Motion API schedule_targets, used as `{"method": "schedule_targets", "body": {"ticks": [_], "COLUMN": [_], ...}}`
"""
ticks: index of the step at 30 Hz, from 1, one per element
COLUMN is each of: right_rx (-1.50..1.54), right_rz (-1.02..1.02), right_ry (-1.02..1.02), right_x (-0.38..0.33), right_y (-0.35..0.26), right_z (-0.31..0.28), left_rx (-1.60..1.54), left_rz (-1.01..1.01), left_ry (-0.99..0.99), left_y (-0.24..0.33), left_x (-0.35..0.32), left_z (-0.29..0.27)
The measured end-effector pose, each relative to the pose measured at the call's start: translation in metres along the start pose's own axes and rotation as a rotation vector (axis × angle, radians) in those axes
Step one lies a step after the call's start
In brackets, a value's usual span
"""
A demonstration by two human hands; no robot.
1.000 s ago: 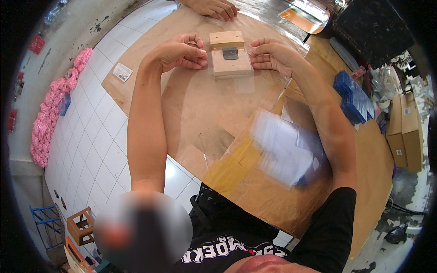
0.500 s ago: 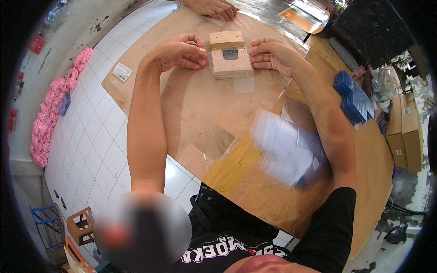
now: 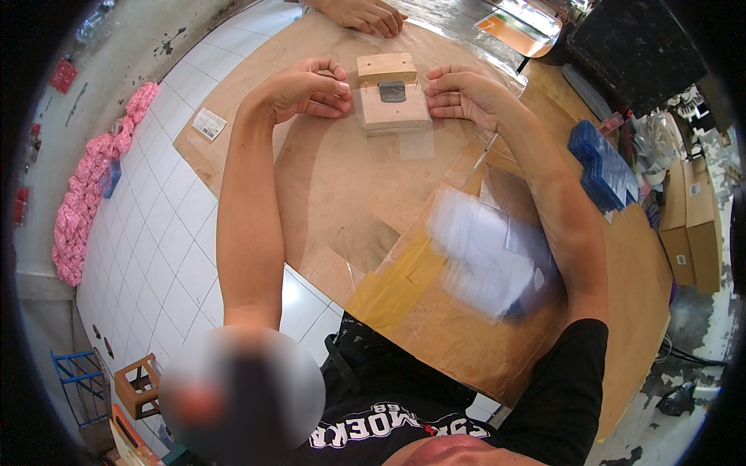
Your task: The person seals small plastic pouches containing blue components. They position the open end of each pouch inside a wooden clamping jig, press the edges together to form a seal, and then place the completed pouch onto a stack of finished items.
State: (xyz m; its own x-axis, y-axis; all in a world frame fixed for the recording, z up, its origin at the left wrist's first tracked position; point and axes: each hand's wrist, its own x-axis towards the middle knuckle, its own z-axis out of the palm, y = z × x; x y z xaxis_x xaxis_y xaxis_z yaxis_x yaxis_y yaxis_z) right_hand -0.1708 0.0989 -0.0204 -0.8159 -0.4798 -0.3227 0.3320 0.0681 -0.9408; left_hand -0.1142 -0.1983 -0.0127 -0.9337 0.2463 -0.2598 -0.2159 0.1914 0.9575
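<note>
Wooden block is found flat on the brown-covered table, toward its far side, between the person's two hands. A dark grey piece lies across the block's middle, below a raised wooden strip. Clear film shows past the block's near edge.

Left hand: just beside the block's left edge, fingers curled, grip narrow. Right hand: at the right edge, fingers bent, grip likewise narrow. Whether either pinches the film's edge, or whether the right fingertips touch the wood, cannot be told.

Assessment: the step appears to be keeping film and block in line. Good practice would be even, light pressure from both sides, film drawn flat without creasing, and fingers clear of the grey piece, whose edge may be sharp. Stacked clear sheets lie near the right forearm; the elbow should avoid dragging them.
</note>
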Motion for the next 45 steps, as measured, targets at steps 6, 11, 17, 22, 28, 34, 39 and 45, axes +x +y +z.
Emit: {"method": "schedule_targets", "body": {"ticks": [6,11,17,22,28,34,39,45], "right_rx": [-0.028,-0.146,-0.673,-0.919,-1.087,-1.309,-1.450,-1.320], "right_rz": [0.003,-0.001,-0.191,-0.440,-0.419,-0.237,-0.265,-0.237], "right_ry": [-0.009,0.032,0.112,0.135,0.079,-0.066,-0.079,-0.111], "right_x": [0.006,0.000,-0.012,-0.049,-0.129,-0.182,-0.187,-0.175], "right_y": [0.003,-0.008,-0.029,-0.034,-0.036,-0.007,0.007,0.015], "right_z": [-0.004,-0.001,-0.010,-0.018,-0.033,-0.054,-0.052,-0.063], "left_rx": [-0.013,0.027,0.112,0.175,0.599,0.317,0.601,0.571], "left_rz": [0.003,0.001,-0.031,-0.046,0.530,1.021,1.096,0.996], "left_ry": [-0.017,0.016,0.114,0.187,0.916,0.572,0.237,0.017], "left_y": [-0.001,0.000,0.007,0.003,0.009,0.035,0.020,0.012], "left_x": [0.001,0.002,-0.004,-0.005,0.012,-0.006,-0.013,-0.021], "left_z": [-0.005,-0.005,0.001,-0.006,-0.004,0.105,0.172,0.196]}}
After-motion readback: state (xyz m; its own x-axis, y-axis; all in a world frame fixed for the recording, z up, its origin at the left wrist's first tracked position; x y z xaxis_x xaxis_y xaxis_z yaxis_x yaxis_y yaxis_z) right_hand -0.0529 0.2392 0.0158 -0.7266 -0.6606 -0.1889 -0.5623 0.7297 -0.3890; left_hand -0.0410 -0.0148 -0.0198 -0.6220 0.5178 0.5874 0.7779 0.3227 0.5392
